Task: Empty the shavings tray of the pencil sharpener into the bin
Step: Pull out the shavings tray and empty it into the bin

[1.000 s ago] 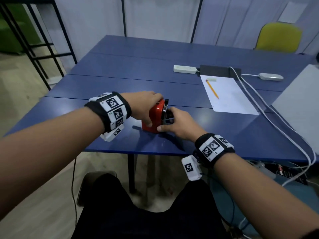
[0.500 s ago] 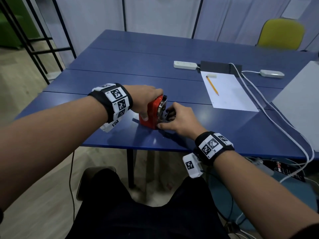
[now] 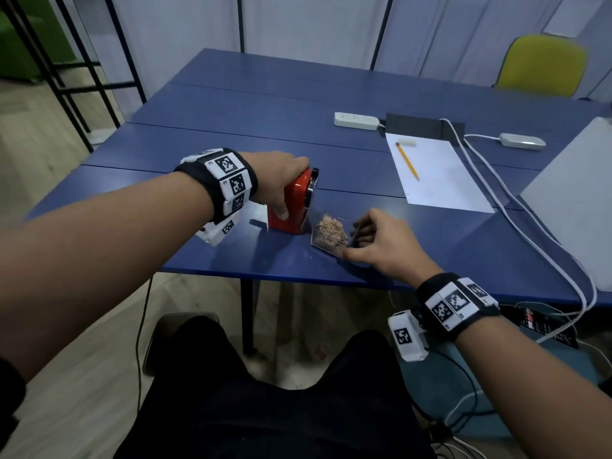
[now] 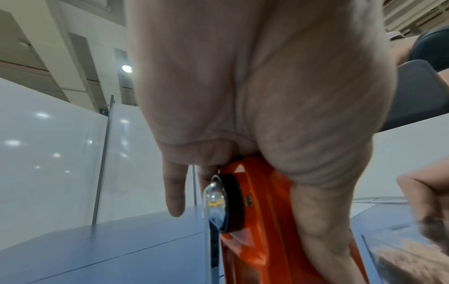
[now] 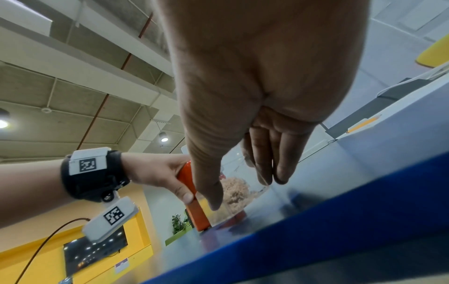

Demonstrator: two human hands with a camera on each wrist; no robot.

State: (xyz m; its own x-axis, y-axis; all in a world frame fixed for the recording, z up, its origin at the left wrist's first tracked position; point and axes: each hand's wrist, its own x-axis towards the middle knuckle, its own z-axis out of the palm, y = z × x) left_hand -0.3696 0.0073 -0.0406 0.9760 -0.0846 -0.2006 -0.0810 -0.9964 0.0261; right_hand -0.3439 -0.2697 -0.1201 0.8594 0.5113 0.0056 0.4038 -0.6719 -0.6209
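The red pencil sharpener stands near the front edge of the blue table. My left hand grips its body from above, thumb on the near side; the left wrist view shows the sharpener under my palm. Just right of it lies the clear shavings tray, out of the sharpener and full of brown shavings. My right hand pinches the tray's right end between thumb and fingers. In the right wrist view the tray sits between thumb and fingers. No bin can be seen.
A white sheet with a yellow pencil and an eraser lies right of centre. Behind it are a power strip and white cables. A grey laptop sits at right, a yellow chair beyond. My dark-clothed lap is below.
My right hand has pulled the clear tray out of the sharpener, to the right and toward me. My left hand has kept hold of the sharpener.
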